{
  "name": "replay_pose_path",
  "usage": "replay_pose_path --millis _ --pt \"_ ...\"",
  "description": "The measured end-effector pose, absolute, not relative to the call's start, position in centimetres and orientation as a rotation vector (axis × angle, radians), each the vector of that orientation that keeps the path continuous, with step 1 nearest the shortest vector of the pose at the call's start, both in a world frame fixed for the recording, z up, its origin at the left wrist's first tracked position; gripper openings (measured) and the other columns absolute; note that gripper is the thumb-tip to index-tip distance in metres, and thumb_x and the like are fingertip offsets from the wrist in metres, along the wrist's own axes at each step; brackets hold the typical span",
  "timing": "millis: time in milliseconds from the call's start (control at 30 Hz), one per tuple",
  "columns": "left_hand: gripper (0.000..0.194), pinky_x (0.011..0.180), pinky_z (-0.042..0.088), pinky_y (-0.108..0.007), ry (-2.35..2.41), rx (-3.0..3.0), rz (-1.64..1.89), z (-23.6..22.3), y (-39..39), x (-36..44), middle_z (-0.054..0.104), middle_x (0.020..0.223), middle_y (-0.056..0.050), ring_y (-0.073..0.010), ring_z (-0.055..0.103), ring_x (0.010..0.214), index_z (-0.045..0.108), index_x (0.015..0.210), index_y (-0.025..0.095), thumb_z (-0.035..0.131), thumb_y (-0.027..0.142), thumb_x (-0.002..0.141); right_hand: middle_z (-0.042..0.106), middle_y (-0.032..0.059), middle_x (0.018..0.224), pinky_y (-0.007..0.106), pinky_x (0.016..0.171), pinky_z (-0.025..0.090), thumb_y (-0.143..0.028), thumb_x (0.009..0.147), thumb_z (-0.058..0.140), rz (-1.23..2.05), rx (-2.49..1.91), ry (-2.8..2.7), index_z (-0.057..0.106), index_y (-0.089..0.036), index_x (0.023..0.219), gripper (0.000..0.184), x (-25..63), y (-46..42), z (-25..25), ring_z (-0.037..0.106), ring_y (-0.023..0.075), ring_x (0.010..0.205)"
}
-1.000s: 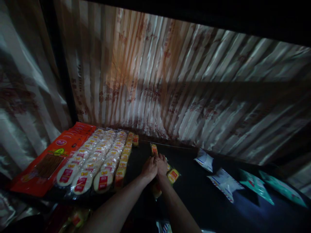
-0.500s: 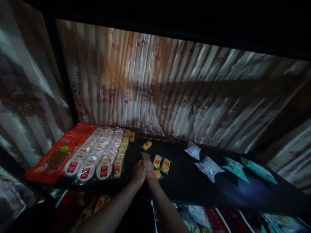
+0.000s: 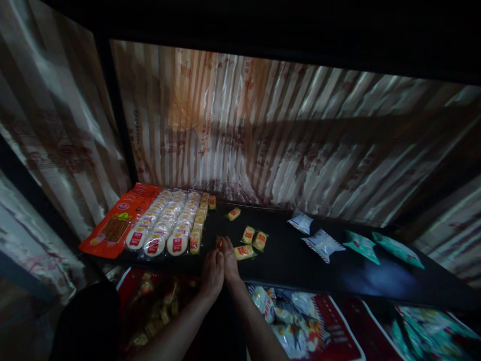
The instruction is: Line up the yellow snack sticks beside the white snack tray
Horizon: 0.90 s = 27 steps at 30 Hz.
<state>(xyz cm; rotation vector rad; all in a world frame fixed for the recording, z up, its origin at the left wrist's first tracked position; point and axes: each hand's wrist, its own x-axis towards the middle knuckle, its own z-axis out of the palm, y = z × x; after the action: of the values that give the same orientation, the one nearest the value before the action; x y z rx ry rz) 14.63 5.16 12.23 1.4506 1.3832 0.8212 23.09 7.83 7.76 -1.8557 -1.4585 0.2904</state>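
My left hand (image 3: 213,273) and my right hand (image 3: 229,258) are pressed together over the front part of a black shelf (image 3: 285,260). Between their closed fingertips shows the end of a small yellow-and-red wrapped snack (image 3: 219,242); the fingers hide most of it. Just right of my right hand lies a yellow snack packet (image 3: 244,252), with two more behind it, one of them a yellow packet (image 3: 260,240). Farther back a single yellow packet (image 3: 233,214) lies tilted. Left of my hands runs a row of yellow packets (image 3: 196,238).
Rows of round white wrapped crackers (image 3: 154,245) and an orange bag (image 3: 112,228) lie at left. White packets (image 3: 323,244) and green packets (image 3: 363,245) lie at right. Below the shelf edge are red boxes (image 3: 334,326) of snacks. A shelf post (image 3: 118,110) stands at left.
The view has shifted, so the shelf goods appear farther right and the boxes below show more. My hands stay together; a wrapped snack end now shows at the fingertips, and the nearest packet is more visible.
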Motion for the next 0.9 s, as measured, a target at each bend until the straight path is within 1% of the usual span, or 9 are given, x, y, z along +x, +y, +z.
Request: replay_pose_path --millis 100,300,467,600,700,800,900 --pt "0.043 0.103 0.034 -0.028 1.388 1.440 0.838 12.1 4.1 14.0 0.057 0.123 -0.015 -0.0184 0.051 0.116 0.055 0.115 0.010 0.030 0.029 0.086 0.053 0.0168 0.130 0.036 0.099 0.041 -0.017 0.077 0.038 0.283 -1.866 -1.386 0.055 -0.009 0.121 0.048 22.3 6.5 7.8 0.049 0.0232 0.121" --pt "0.036 0.099 0.037 -0.026 1.385 1.447 0.900 11.8 2.9 13.0 0.060 0.115 -0.012 -0.0159 0.054 0.109 0.056 0.107 0.014 0.030 0.022 0.084 0.060 0.0137 0.121 0.039 0.097 0.042 -0.025 0.078 0.039 0.202 -1.815 -1.262 0.058 -0.014 0.115 0.044 21.1 4.3 7.5 0.052 0.0238 0.114" --pt "0.035 0.097 0.039 -0.029 1.438 1.459 0.867 12.0 2.1 12.3 0.061 0.109 -0.012 -0.0180 0.055 0.105 0.058 0.104 0.013 0.031 0.026 0.085 0.062 0.0143 0.117 0.040 0.096 0.042 -0.030 0.075 0.042 0.276 -1.773 -1.175 0.056 -0.012 0.117 0.048 20.2 2.8 7.6 0.056 0.0253 0.107" --pt "0.036 0.098 0.039 -0.030 1.456 1.468 0.897 11.2 1.7 12.0 0.060 0.110 -0.012 -0.0187 0.055 0.107 0.058 0.105 0.013 0.032 0.028 0.085 0.060 0.0154 0.122 0.041 0.098 0.040 -0.031 0.075 0.043 0.340 -1.740 -1.143 0.052 -0.011 0.122 0.052 19.5 1.7 7.3 0.055 0.0255 0.110" --pt "0.032 0.099 0.039 -0.031 1.444 1.483 0.933 10.4 1.5 11.7 0.060 0.113 -0.011 -0.0191 0.054 0.109 0.060 0.103 0.016 0.037 0.026 0.083 0.058 0.0164 0.124 0.041 0.099 0.040 -0.033 0.075 0.045 0.389 -1.701 -1.090 0.051 -0.010 0.123 0.054 19.2 1.2 6.6 0.053 0.0256 0.114" --pt "0.028 0.100 0.039 -0.033 1.416 1.543 0.952 9.9 1.1 11.2 0.062 0.110 -0.009 -0.0196 0.054 0.110 0.062 0.098 0.020 0.041 0.025 0.081 0.057 0.0167 0.125 0.042 0.099 0.041 -0.039 0.076 0.046 0.393 -1.671 -1.019 0.053 -0.012 0.120 0.052 18.8 0.6 5.9 0.053 0.0260 0.115" --pt "0.029 0.099 0.040 -0.032 1.418 1.534 0.967 9.7 0.7 10.9 0.062 0.108 -0.009 -0.0190 0.054 0.107 0.060 0.101 0.019 0.040 0.025 0.081 0.058 0.0176 0.123 0.041 0.098 0.041 -0.045 0.078 0.043 0.434 -1.692 -0.949 0.055 -0.012 0.116 0.051 18.2 -0.1 6.0 0.053 0.0263 0.116"
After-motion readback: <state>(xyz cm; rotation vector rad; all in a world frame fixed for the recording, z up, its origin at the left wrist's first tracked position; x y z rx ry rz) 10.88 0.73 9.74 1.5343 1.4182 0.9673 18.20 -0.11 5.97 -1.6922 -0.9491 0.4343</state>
